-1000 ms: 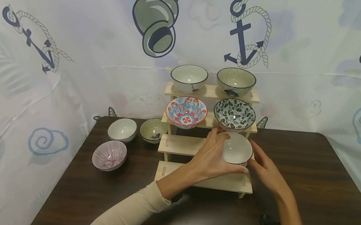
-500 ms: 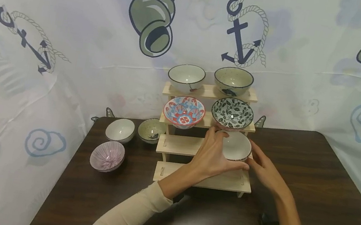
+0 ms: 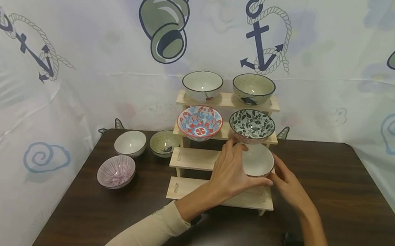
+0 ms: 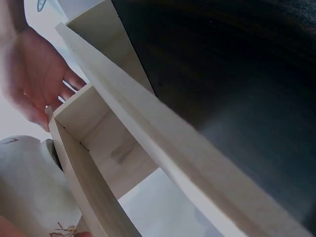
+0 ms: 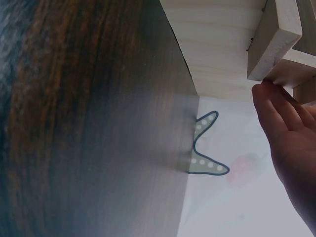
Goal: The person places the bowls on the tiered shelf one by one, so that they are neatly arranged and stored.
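Note:
A white-inside bowl (image 3: pixel 259 161) with a patterned outer wall sits at the right end of the third tier of a wooden stand (image 3: pixel 191 158). My left hand (image 3: pixel 229 174) holds it from the left, thumb across its front and fingers behind its rim. On the other side, my right hand (image 3: pixel 290 190) has its fingers beside the bowl's right wall. The right wrist view shows that right hand (image 5: pixel 291 133) with fairly straight fingers by the shelf end; its contact with the bowl is hidden there. Part of the bowl (image 4: pixel 32 177) appears low in the left wrist view.
Just above the hands stands a black floral bowl (image 3: pixel 252 125), beside a red-and-blue bowl (image 3: pixel 200 122). Two bowls, one white (image 3: pixel 202 84) and one olive (image 3: pixel 253 89), occupy the top tier. Left of the stand are a white bowl (image 3: pixel 130 143), speckled bowl (image 3: pixel 165 143) and purple-striped bowl (image 3: pixel 116 171).
The head view has shifted slightly, so the scene drifts a little left. Both hands stay around the bowl, with hardly any movement against the stand.

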The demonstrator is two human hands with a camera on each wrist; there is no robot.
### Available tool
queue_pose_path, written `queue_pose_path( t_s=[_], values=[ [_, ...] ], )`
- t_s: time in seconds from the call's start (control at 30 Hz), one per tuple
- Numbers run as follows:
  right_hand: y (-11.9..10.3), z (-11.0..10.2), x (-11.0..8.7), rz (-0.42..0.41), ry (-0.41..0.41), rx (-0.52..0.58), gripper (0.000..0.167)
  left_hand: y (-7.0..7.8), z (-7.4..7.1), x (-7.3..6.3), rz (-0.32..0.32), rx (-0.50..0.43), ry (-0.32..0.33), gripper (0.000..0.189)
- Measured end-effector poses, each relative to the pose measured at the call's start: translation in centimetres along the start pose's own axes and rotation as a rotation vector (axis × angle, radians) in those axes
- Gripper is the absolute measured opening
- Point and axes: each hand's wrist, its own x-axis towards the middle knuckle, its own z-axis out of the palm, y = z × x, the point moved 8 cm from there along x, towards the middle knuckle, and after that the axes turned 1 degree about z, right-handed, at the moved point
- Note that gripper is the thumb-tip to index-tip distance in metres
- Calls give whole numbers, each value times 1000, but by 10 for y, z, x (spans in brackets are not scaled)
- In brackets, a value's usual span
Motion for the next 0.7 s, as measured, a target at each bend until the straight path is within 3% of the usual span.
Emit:
queue_pose_path(
  t_s=[0.3, 0.7],
  values=[
    [3, 1, 1, -3, -6, -1, 68, 1, -5, -6, 39, 7, 12, 106],
    [-2, 3, -3, -36, -6, 6, 68, -5, -23, -20, 129, 30, -14, 122]
  ],
)
